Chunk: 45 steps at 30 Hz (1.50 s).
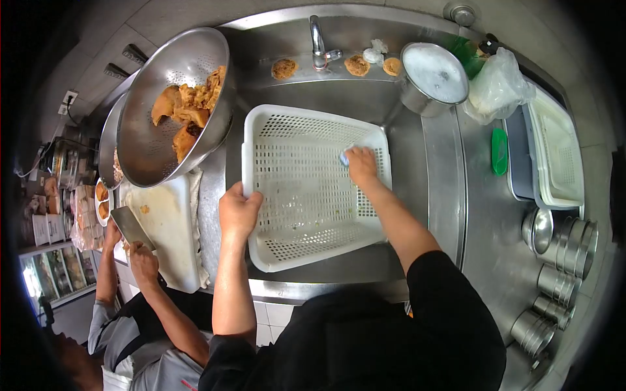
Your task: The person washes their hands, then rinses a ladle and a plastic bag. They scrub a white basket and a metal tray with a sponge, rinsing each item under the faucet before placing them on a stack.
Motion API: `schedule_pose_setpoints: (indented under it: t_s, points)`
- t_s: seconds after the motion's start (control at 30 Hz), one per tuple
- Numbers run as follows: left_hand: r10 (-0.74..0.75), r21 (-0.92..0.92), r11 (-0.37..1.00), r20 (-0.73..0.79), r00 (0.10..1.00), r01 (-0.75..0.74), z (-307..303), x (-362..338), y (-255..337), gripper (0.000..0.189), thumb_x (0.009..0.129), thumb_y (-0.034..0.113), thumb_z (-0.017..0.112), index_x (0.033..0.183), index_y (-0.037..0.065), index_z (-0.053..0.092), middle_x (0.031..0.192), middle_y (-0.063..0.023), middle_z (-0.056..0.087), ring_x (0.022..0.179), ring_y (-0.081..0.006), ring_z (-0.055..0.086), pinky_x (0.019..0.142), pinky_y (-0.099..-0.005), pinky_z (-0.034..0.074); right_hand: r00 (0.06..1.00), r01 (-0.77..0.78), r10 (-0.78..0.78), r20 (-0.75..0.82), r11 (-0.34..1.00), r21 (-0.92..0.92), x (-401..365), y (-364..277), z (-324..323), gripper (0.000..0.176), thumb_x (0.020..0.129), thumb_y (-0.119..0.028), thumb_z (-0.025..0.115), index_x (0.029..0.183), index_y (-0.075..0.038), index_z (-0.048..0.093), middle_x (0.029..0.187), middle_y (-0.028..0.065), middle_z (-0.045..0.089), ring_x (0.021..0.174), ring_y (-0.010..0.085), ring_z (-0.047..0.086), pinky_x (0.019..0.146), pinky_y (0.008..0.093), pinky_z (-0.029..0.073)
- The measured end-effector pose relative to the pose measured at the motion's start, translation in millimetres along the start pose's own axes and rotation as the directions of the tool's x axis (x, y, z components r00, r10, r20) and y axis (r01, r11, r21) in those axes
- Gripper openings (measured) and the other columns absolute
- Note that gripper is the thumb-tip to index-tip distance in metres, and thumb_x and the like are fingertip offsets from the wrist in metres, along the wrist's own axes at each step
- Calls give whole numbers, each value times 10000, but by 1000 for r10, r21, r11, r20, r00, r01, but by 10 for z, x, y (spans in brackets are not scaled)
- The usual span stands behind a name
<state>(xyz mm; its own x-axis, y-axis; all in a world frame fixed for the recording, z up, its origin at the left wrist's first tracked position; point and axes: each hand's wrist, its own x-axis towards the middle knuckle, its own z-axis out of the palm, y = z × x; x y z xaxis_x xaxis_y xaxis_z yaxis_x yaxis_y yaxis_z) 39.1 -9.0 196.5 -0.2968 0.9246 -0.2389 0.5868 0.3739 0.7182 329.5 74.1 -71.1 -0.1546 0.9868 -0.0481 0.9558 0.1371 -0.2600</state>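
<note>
A white perforated plastic basket (287, 189) sits tilted in the steel sink, its inside facing me and wet. My left hand (238, 212) is closed round the left rim of this basket, thumb on the inner side. Inside the basket, near the right wall, my right hand (362, 166) presses a small pale blue sponge-like pad (344, 158) against the mesh. Most of the pad is hidden under the fingers. Small green bits stick to the basket's lower right part.
Behind the sink stands a faucet (317, 42) with several brown scrubbers (357, 64) on the ledge. A pot of foamy water (435, 73) is at the back right. At left, a colander (147, 140) holds brown food pieces; a co-worker's hands hold a cleaver (132, 227) over a cutting board (173, 241).
</note>
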Motion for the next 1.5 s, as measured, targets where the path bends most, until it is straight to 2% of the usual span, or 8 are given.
schedule_pose_setpoints:
  t_s: [0.27, 0.4, 0.47, 0.6, 0.77, 1.07, 1.33, 1.5]
  points:
    - [1, 50, 999, -31, 1000, 0, 115, 24, -9, 206, 787, 136, 636, 902, -26, 691, 705, -118, 680, 632, -175, 634, 634, -339, 506, 859, 318, -183, 479, 923, -216, -719, -173, 123, 239, 894, -165, 557, 1068, -168, 722, 1168, 70, 654, 1148, 293, 564, 994, 423, 422]
    - [-23, 5, 1000, -114, 993, 23, 247, 62, -164, 214, 779, 142, 645, 912, -19, 692, 717, -128, 681, 653, -185, 643, 651, -344, 510, 690, 40, 38, 723, 995, -90, -980, -446, 214, 252, 875, -188, 573, 1078, -138, 715, 1141, 98, 679, 1063, 298, 632, 911, 430, 491]
    - [12, -55, 998, -135, 991, -20, 348, 106, -326, 241, 776, 142, 652, 954, -11, 701, 760, -144, 699, 691, -203, 669, 686, -345, 523, 796, -310, 14, 606, 868, 387, -1034, -545, 296, 354, 854, -296, 607, 1154, -127, 691, 1032, 134, 719, 955, 296, 684, 852, 429, 513]
    - [-33, 3, 999, -176, 984, 34, 693, 162, -448, 260, 778, 158, 662, 985, 8, 709, 820, -167, 718, 761, -253, 705, 740, -372, 536, 869, -148, -283, 406, 634, 759, -1172, -1581, -244, 446, 836, -242, 597, 1270, -139, 622, 1122, 158, 671, 1024, 310, 646, 902, 429, 498]
    - [-38, 0, 999, -196, 980, 39, 608, 338, -634, 254, 785, 165, 668, 968, -8, 701, 825, -175, 717, 769, -269, 707, 736, -375, 536, 978, 113, -195, 70, 784, 610, -1643, -1441, -823, 363, 812, -198, 653, 1173, -157, 650, 1050, 146, 607, 1022, 356, 587, 898, 450, 478]
    - [-63, -115, 992, -33, 997, 58, -54, 332, -773, 245, 811, 159, 657, 949, -42, 679, 786, -114, 700, 689, -183, 653, 667, -342, 516, 784, -585, 619, 53, 707, 398, -1276, 148, -437, 355, 789, -123, 713, 1123, -147, 595, 1116, 156, 576, 1094, 361, 552, 934, 438, 462]
    - [-25, -127, 991, 66, 997, 34, 103, 100, -868, 193, 824, 116, 651, 936, -37, 685, 759, -77, 686, 662, -143, 620, 639, -323, 503, 851, -287, 446, -278, 837, 466, 283, 305, -593, 302, 839, -142, 674, 1135, -166, 622, 1117, 138, 576, 1074, 349, 570, 915, 423, 472]
    - [-24, -111, 993, 89, 996, 34, 431, 42, -609, 214, 820, 126, 647, 941, -44, 693, 784, -104, 707, 705, -160, 653, 682, -323, 519, 945, 157, 40, -326, 816, 556, 644, -754, -902, 349, 804, -86, 666, 1136, -190, 666, 1084, 117, 573, 1038, 340, 566, 897, 430, 478]
